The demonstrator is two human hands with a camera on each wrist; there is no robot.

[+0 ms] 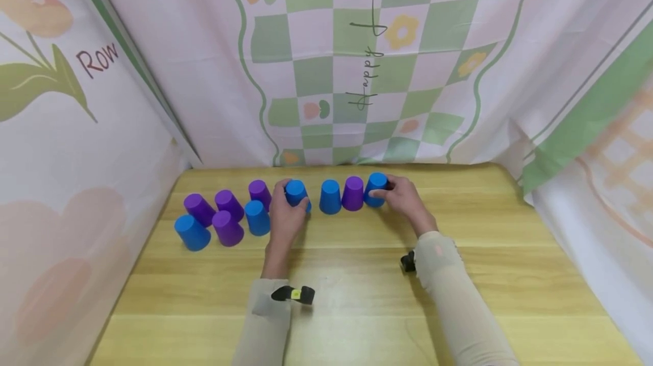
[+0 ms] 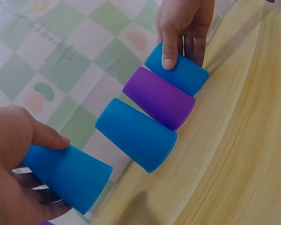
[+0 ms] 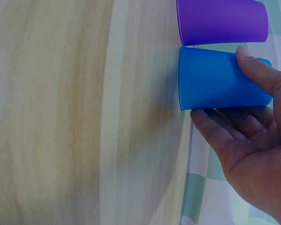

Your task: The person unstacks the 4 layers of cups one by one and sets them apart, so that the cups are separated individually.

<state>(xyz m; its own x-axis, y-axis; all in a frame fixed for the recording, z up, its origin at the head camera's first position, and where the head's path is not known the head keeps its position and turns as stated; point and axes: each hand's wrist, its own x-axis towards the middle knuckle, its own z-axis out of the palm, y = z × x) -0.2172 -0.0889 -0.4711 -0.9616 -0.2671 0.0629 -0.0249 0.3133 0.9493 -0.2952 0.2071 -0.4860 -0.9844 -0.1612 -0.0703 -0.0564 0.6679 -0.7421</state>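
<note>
My left hand (image 1: 287, 216) grips an upside-down blue cup (image 1: 296, 190), its thumb on the near side and fingers around the far side. In the left wrist view that blue cup (image 2: 68, 176) appears tilted by the camera angle. To its right, across a gap, an upside-down blue cup (image 1: 330, 197) and a purple cup (image 1: 353, 194) stand side by side. My right hand (image 1: 408, 201) holds another blue cup (image 1: 376, 189) at the right end of this row, beside the purple one. In the right wrist view, thumb and fingers pinch this blue cup (image 3: 220, 79) from opposite sides.
Left of my left hand, several upside-down cups stand in two rough rows, including a purple cup (image 1: 228, 229), a blue cup (image 1: 193, 233) and a blue cup (image 1: 257, 218). All are on a wooden table (image 1: 352, 286). A patterned curtain (image 1: 357, 71) hangs along its back edge.
</note>
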